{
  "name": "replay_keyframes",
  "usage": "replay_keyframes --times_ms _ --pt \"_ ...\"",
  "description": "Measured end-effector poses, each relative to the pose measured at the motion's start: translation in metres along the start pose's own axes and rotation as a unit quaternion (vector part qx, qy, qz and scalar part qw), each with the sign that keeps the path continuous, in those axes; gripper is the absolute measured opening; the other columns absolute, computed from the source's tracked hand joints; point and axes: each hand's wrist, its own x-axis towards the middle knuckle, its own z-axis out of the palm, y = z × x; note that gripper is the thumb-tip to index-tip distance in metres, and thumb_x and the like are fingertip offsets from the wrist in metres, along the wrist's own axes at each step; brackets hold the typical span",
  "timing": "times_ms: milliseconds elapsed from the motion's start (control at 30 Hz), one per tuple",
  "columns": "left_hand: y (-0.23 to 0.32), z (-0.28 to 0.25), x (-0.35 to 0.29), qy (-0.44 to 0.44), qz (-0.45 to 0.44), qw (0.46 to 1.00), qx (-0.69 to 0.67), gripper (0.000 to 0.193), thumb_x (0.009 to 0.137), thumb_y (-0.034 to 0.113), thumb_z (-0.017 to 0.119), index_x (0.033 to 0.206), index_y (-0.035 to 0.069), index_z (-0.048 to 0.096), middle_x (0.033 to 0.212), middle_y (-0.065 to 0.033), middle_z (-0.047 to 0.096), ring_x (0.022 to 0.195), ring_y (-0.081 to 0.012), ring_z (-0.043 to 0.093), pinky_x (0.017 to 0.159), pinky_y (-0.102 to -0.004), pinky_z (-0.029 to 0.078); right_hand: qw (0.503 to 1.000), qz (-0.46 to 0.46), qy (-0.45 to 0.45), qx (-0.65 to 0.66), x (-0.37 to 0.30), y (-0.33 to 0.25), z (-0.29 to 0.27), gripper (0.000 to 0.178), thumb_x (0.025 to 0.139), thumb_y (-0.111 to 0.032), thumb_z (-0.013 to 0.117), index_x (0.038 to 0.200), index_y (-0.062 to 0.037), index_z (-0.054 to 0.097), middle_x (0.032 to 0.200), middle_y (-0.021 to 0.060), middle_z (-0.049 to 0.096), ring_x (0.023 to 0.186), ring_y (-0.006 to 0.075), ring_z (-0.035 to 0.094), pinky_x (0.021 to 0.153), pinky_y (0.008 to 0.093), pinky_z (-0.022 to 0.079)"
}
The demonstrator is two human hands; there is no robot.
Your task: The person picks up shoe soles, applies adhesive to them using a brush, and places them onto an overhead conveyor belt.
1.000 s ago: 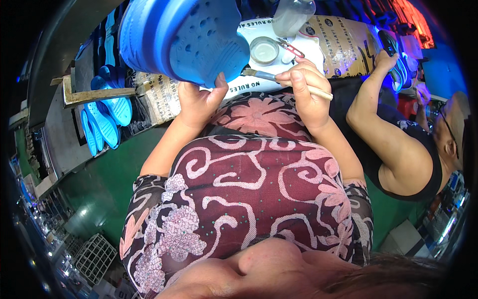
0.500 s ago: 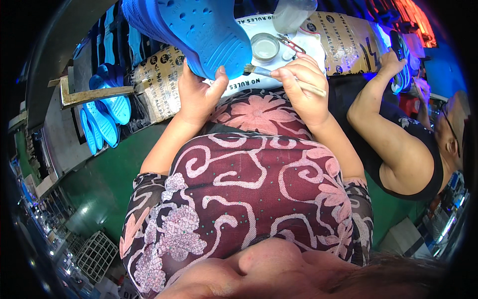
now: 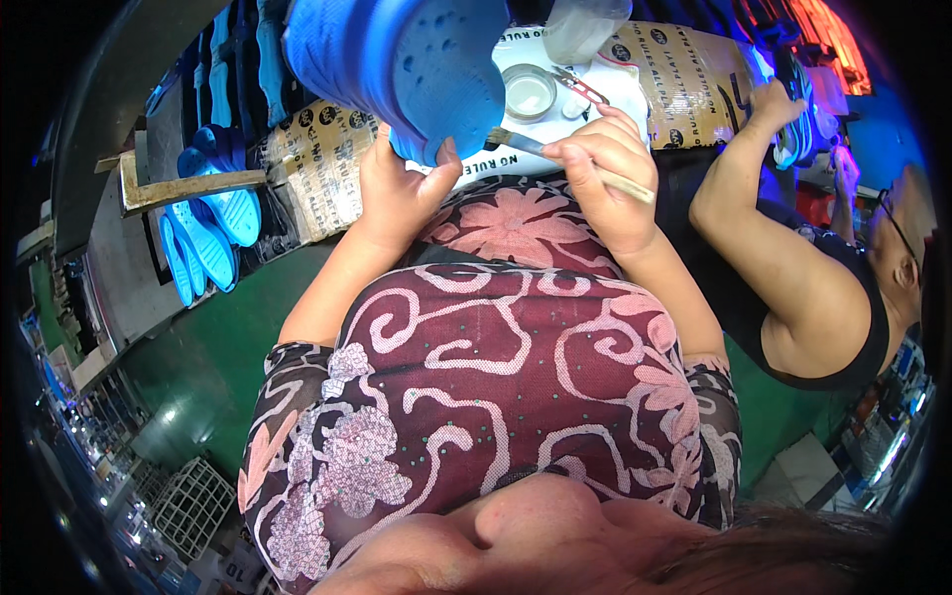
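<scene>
Where the left hand [image 3: 407, 193] pinches its near end between thumb and fingers, a blue sole [image 3: 397, 69] with a ridged side tilts up and away; from where I stand, I can't tell if it's one piece or several layers. Just right of that grip, the right hand [image 3: 610, 174] has thumb and fingers closed around a brush [image 3: 523, 143], its bristles at the sole's edge, though contact is hard to make out. Just beyond the brush sits a clear dish [image 3: 531, 115] with what looks like pale liquid in it, a red tool [image 3: 585, 87] close beside. Farther out from the right hand is a translucent bottle [image 3: 585, 28]; its contents I can't make out. Dish and tool rest on a white board [image 3: 627, 94]. Off left of the left hand, more soles [image 3: 203, 258] hang bunched by a wooden bar [image 3: 213, 184]. Well right of both grips, a co-worker's hand [image 3: 778, 102] touches a shoe [image 3: 793, 149].
</scene>
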Motion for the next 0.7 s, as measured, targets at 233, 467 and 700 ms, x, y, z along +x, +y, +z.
replay_keyframes --times_ms 233,467,700 --pt "-0.014 0.006 -0.005 0.052 0.098 0.994 -0.011 0.048 0.068 0.000 0.066 0.111 0.000 0.047 0.082 -0.0129 0.062 0.068 -0.0240 0.063 0.061 -0.0304 0.049 0.999 0.012 0.032 0.009 -0.008 -0.001 -0.008 0.017 0.084 -0.012 0.054 0.071 -0.0041 0.062 0.066 0.0036 0.060 0.064 0.0184 0.055 0.089 0.0381 0.037" --pt "0.015 -0.019 0.022 0.020 -0.034 0.998 -0.058 0.049 0.073 -0.002 0.063 0.117 -0.004 0.043 0.102 -0.0141 0.058 0.092 -0.0208 0.058 0.084 -0.0323 0.044 0.984 0.090 0.138 0.067 -0.017 0.009 -0.021 0.024 0.087 -0.010 0.050 0.068 0.0001 0.063 0.065 0.0056 0.062 0.064 0.0186 0.057 0.080 0.0344 0.042" --pt "0.078 -0.057 0.067 -0.162 -0.195 0.888 -0.383 0.070 0.073 0.020 0.070 0.126 -0.008 0.034 0.119 -0.0186 0.051 0.110 -0.0265 0.052 0.095 -0.0384 0.039 0.956 0.162 0.211 0.122 -0.042 0.028 -0.026 0.028 0.090 -0.012 0.047 0.071 0.0031 0.061 0.068 0.0086 0.061 0.063 0.0162 0.058 0.073 0.0300 0.044"
